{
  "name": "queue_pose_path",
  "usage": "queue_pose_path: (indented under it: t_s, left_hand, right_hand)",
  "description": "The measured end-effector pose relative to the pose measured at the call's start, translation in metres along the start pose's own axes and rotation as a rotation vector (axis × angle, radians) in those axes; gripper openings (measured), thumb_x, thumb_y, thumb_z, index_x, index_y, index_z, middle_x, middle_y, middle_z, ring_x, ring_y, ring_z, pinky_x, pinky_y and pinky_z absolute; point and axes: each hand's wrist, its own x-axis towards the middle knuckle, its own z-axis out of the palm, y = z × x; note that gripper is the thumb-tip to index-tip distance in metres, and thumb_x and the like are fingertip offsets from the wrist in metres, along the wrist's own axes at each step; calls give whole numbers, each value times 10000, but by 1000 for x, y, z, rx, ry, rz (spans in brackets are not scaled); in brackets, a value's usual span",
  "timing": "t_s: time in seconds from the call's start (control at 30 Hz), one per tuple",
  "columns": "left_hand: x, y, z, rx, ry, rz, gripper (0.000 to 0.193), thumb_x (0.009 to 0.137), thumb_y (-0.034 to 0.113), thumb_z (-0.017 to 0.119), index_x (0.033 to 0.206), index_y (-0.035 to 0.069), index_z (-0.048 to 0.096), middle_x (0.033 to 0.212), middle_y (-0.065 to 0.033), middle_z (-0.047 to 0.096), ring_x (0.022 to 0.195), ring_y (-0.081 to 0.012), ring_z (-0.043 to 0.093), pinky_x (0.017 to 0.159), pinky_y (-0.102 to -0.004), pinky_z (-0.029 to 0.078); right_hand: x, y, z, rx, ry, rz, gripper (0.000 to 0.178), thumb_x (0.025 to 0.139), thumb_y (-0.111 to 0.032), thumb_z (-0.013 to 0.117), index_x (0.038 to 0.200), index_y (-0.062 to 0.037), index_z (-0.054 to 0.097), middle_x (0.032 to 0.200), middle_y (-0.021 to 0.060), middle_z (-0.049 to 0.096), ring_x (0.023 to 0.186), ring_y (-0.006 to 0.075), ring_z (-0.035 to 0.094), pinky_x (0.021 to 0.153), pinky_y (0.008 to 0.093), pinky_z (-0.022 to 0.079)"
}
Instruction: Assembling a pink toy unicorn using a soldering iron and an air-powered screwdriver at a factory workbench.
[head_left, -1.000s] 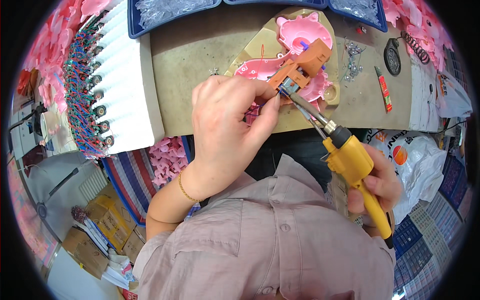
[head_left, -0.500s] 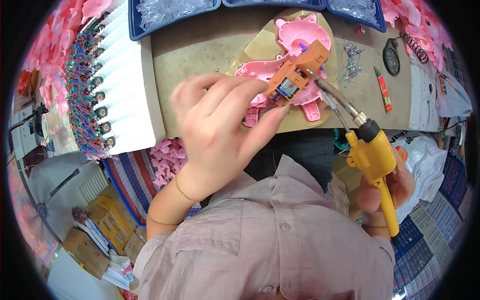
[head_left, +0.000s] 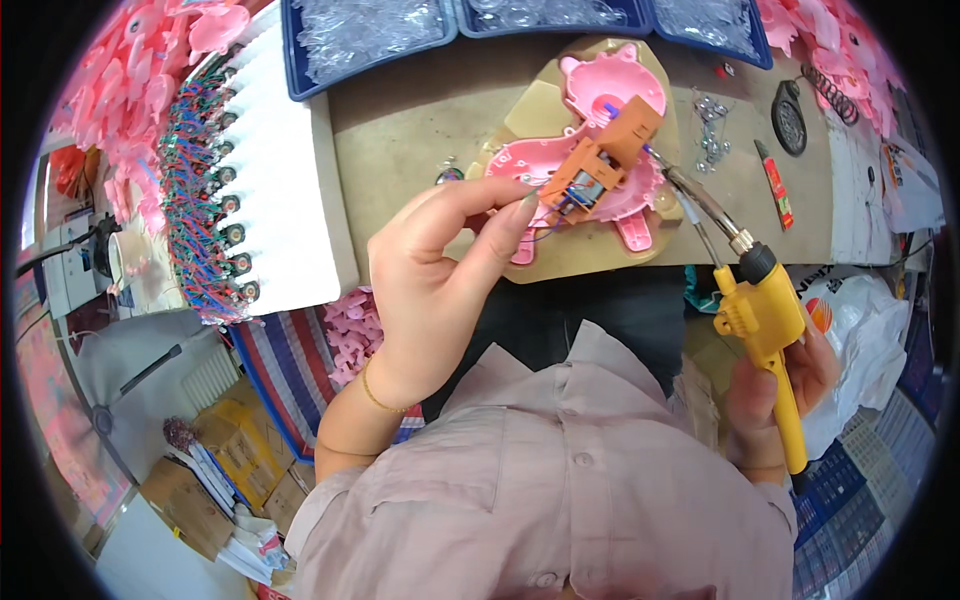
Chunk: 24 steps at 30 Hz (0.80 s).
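A pink plastic toy-animal shell half (head_left: 525, 157) lies hollow side up on a tan holder (head_left: 520, 115). In it sits an orange gearbox housing (head_left: 632, 128) with a small silver motor (head_left: 588, 188) and thin dark wires. Beside the housing's left end, my left hand (head_left: 425, 240) pinches thumb and forefinger together on what looks like a thin wire (head_left: 540, 236); the tips hide its end. My right hand (head_left: 785, 385) grips a yellow soldering gun (head_left: 765, 310). Its metal tip points up-left, close to the shell's right edge, apart from the motor.
Blue bins (head_left: 375, 45) of clear plastic parts line the back. At left stands white foam (head_left: 290, 200) with wired speakers (head_left: 237, 233). To the right are small metal parts (head_left: 712, 135), a red-and-green cutter knife (head_left: 774, 185) and a black oval piece (head_left: 788, 118). Pink shells heap at both sides.
My left hand has drawn back leftward from the motor, its fingertips now pinched. The soldering gun's tip has moved away from the orange housing, down and right. The view has shifted slightly.
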Motion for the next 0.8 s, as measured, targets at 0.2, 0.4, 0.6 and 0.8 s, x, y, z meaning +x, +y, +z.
queue_pose_path:
  t_s: [0.2, 0.4, 0.6, 0.8]
  left_hand:
    - [3, -12, 8, 415, -92, 248, 54, 768, 111, 712, 800, 81, 681, 762, -23, 630, 717, -193, 543, 717, -316, 380]
    - [1, -10, 12, 446, -147, 222, 52, 742, 120, 714, 772, 100, 677, 752, -17, 610, 732, -201, 522, 736, -330, 365]
    - [0, -11, 14, 425, -184, 195, 32, 787, 43, 679, 789, 32, 649, 773, -24, 600, 719, -125, 489, 667, -257, 385]
    - [-2, -12, 15, 391, -143, 206, 47, 764, 67, 691, 793, 56, 655, 771, -28, 605, 725, -163, 512, 688, -288, 383]
  right_hand:
    - [-10, 6, 4, 88, 37, 14, 644, 851, -273, 725, 1339, -113, 337, 1344, 326, 425, 1240, 377, 482, 1009, 450, 416]
    - [-5, 14, 8, 166, -46, -70, 678, 860, -234, 711, 1376, -86, 297, 1341, 343, 418, 1214, 388, 506, 1012, 440, 411]
    - [11, 17, 23, 142, -85, -244, 619, 882, -233, 617, 1378, 9, 337, 1207, 274, 546, 1015, 246, 601, 836, 299, 479]
    - [13, 15, 31, 142, -81, -241, 617, 845, -206, 571, 1369, 34, 354, 1173, 249, 567, 934, 206, 605, 740, 263, 470]
